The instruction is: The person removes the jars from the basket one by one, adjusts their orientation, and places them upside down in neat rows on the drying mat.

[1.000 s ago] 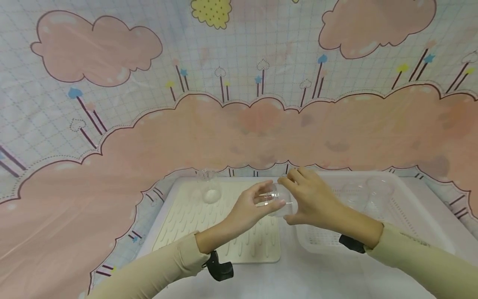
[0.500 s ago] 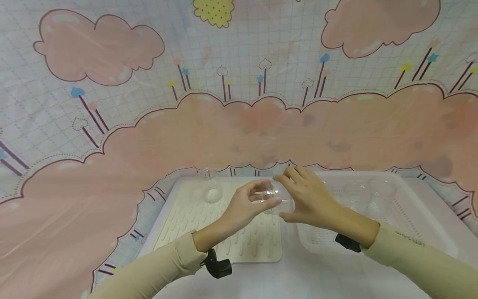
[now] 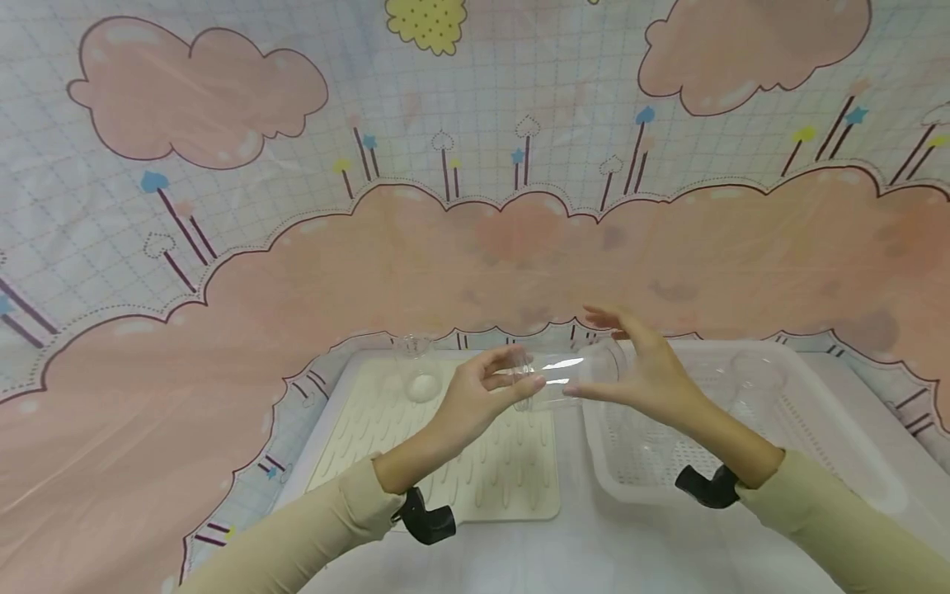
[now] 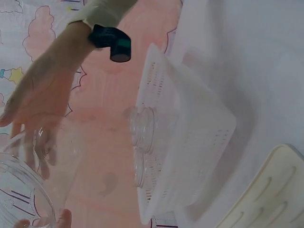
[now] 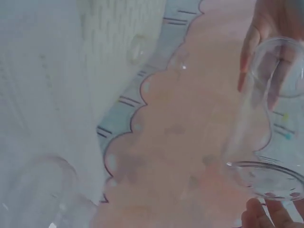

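I see the left hand pinching a clear cylindrical glass-like cup, right hand spread wide about its other end, handling that probably needs steadiness next

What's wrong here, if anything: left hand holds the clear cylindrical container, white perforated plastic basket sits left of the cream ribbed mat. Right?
Wrong side: the head view shows the white perforated plastic basket sitting right of the cream ribbed mat. The rest is correct: the left hand holds the clear cylindrical container.
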The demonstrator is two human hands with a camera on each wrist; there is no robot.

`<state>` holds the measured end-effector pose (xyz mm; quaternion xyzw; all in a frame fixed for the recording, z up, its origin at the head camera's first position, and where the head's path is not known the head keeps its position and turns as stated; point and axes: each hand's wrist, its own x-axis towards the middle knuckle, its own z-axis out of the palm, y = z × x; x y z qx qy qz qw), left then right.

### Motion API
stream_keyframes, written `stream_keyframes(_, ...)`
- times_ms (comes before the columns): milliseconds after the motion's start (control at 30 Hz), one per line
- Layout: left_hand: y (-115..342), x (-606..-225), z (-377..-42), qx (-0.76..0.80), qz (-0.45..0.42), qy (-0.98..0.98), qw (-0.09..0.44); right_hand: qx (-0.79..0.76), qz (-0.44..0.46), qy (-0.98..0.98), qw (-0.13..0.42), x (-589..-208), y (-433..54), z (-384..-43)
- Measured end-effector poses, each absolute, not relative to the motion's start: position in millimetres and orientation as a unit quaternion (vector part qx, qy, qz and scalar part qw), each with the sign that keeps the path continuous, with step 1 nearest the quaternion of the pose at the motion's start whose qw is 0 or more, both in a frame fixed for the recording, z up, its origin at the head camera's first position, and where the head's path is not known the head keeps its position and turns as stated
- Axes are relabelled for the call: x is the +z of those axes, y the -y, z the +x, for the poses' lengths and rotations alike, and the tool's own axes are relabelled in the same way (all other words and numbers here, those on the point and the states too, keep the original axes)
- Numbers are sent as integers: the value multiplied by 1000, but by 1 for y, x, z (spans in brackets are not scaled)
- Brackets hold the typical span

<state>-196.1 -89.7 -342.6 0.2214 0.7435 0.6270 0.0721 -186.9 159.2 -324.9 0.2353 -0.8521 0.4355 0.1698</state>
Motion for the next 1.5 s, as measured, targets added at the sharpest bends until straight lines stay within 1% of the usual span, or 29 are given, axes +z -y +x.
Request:
stream_keyframes(233, 91, -340, -197, 639, 207, -738, 64, 653, 149, 737, 93, -340, -161, -184)
stream_keyframes(400, 90, -340, -198, 642, 203, -737, 59, 778, 104, 616, 61, -352, -151, -180)
stream_keyframes(500, 88, -341, -199, 647, 202, -732, 61, 828, 99, 549, 54, -362, -145, -178)
stream_keyframes(667, 86, -344, -200, 651, 202, -728, 66, 866, 118, 484, 48, -380, -137, -180)
stream_keyframes(800, 88, -344, -201, 652, 199, -728, 64, 901, 130, 415, 19, -387, -126, -181)
stream_keyframes(967, 88, -344, -202, 658, 201, -723, 65, 938, 86, 337, 1, -384, -115, -179)
stream_keyframes(1500, 93, -347, -209, 665, 212, -712, 73, 971, 18, 239, 6, -381, -97, -182)
